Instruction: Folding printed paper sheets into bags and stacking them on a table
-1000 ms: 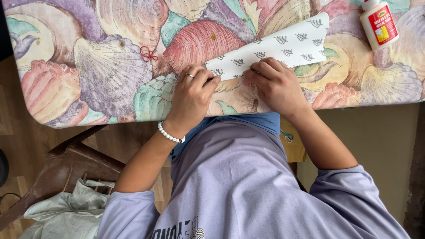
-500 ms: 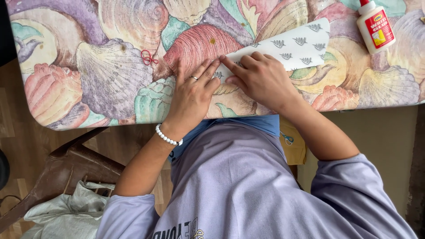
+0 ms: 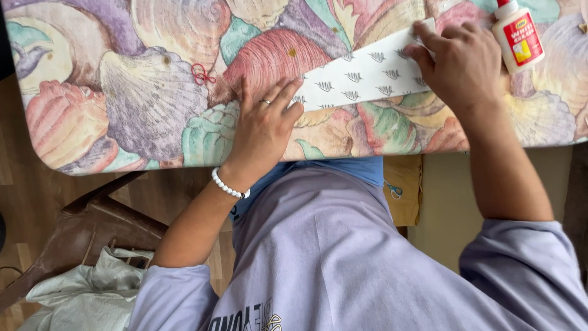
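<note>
Pressing flat on folded white paper strip w/ small grey leaf print [image 3: 367,76]: left hand [image 3: 263,132], fingers spread, open, on strip's near end; right hand [image 3: 459,64], fingers bent down on far end, nothing gripped. Strip lies diagonal on table w/ pastel seashell-print cloth [image 3: 122,104]. White glue bottle, red cap & label [image 3: 517,37], just beside right hand. Red rubber band [image 3: 201,75] on cloth, apart. White bead bracelet [image 3: 229,186] on left wrist.

Glue bottle [image 3: 518,35], red rubber band [image 3: 201,75], shell-patterned tablecloth [image 3: 110,92], wooden chair [image 3: 92,220], pale cloth bag [image 3: 86,291]
</note>
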